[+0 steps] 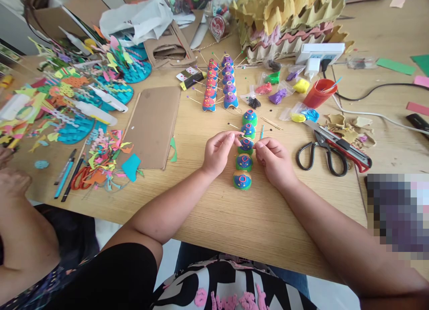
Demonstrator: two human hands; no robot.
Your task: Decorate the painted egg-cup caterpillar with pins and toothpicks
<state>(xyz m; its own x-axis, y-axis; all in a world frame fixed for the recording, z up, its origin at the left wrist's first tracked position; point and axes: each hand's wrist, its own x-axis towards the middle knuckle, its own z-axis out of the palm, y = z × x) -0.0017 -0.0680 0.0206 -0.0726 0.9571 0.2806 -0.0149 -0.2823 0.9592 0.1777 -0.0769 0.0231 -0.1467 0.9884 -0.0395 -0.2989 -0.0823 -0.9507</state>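
Observation:
My left hand (219,152) pinches one end of a thin toothpick (248,139). At the other end, the fingertips of my right hand (275,160) are closed on it. Beneath the toothpick runs a caterpillar-like row of blue and green clay-covered egg-carton cups (244,161), with pink rings and small yellow dots on top. My fingers partly cover its middle cups. A dark-tipped stick (233,126) juts out to the left near its second cup. Loose toothpicks (272,123) and a small blue stick (262,131) lie just right of the row.
Behind stand a red row (209,92) and a purple row (230,87) with pin-like sticks. Bagged clay (277,96), an orange cup (320,93), scissors (322,153) and a box cutter (345,144) lie rightward. Cardboard (152,127) and paper scraps (107,160) occupy the left, beside another person's arm (23,238).

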